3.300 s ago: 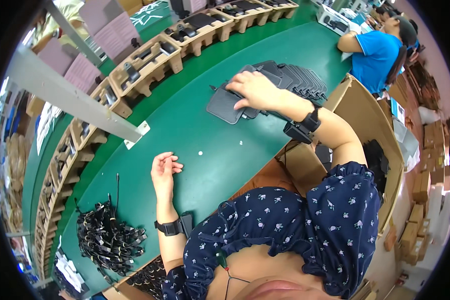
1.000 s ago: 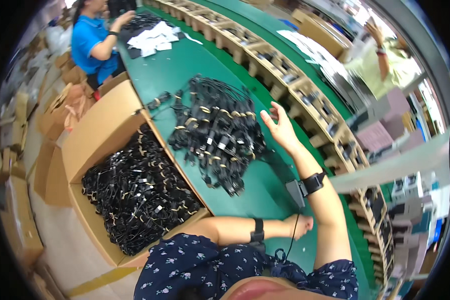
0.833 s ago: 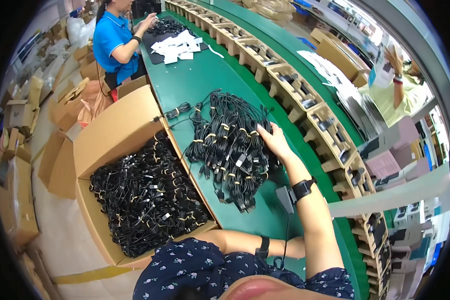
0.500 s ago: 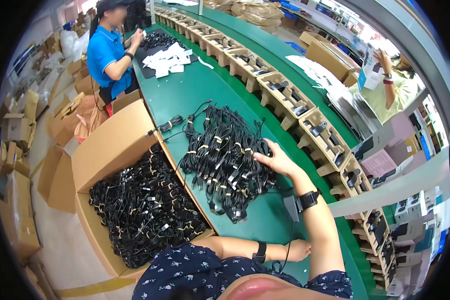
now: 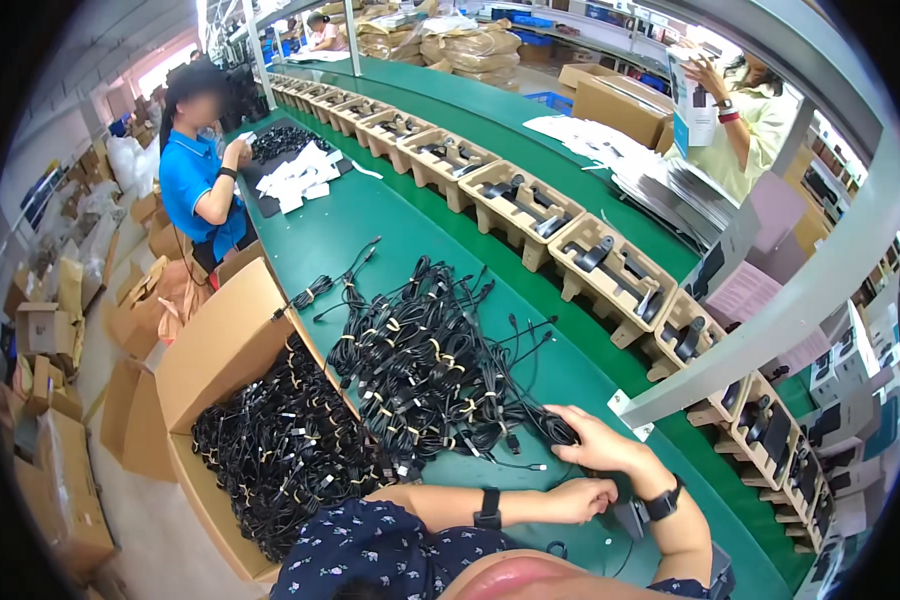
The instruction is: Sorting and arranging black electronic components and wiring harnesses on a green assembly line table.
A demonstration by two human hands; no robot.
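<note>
Gripping a black cable bundle (image 5: 554,426) with the right hand (image 5: 602,442) just right of the cable pile (image 5: 410,375) on the green table (image 5: 410,215), I judged slow easing best to keep loose leads (image 5: 537,467) from snagging, while the left hand (image 5: 582,500) curled nearby, whether holding anything I couldn't tell.

Top (image 5: 370,548): navy, small pale flowers | Straps (image 5: 487,508): black, both wrists | Box (image 5: 629,518): dark, right strap
</note>
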